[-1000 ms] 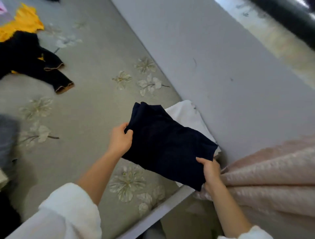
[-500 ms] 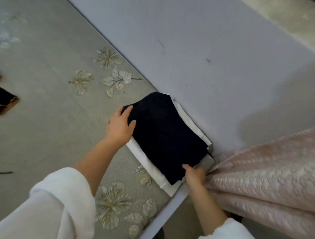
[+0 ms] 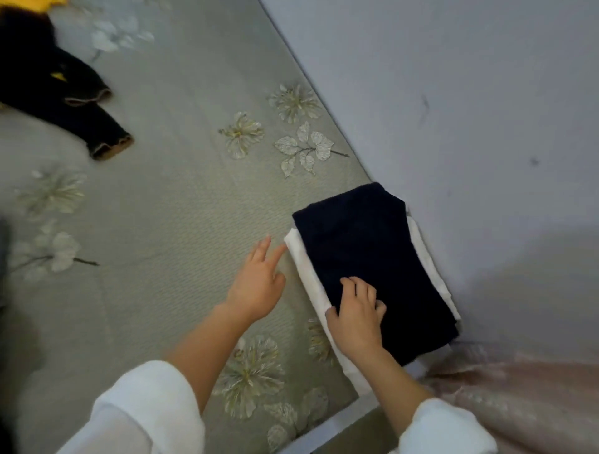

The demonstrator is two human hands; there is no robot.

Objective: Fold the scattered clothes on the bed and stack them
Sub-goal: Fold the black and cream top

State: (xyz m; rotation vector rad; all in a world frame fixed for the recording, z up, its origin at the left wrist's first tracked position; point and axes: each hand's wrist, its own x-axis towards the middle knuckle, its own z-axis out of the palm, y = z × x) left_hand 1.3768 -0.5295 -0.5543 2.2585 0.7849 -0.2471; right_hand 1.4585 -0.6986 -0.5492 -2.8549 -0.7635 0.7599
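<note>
Left grip (image 3: 259, 288): released; my fingers are stretched and spread above the bed cover, holding nothing; the forefinger tip reaches the corner of the white folded garment, though I cannot tell whether it touches.
Right grip (image 3: 356, 319): released, not closed round anything; my lightly bent fingers (image 3: 359, 288) rest on top of the navy folded garment near its left edge; my thumb lies over the rim of the white piece beneath.
Navy folded garment (image 3: 366, 259): a long dark rectangle lying flat on the white folded garment, in the corner of the bed, close against the wall.
White folded garment (image 3: 304, 275): bottom of the stack; it shows as a strip down each long side of the navy piece.
Bed (image 3: 162, 210): grey-green cover with pale embroidered flowers and leaves.
Black garment (image 3: 64, 97): unfolded at the far upper left, well apart from the stack; two sleeves with tan-edged cuffs point toward the middle of the bed.
Yellow garment (image 3: 45, 2): only a scrap at the top edge, just above the black one.
Wall (image 3: 453, 97): pale grey, running along the bed's right side.
Pink fabric (image 3: 518, 389): quilted, at the lower right, just beside the stack's near end.
Sleeves (image 3: 139, 411): white, on both my forearms.
</note>
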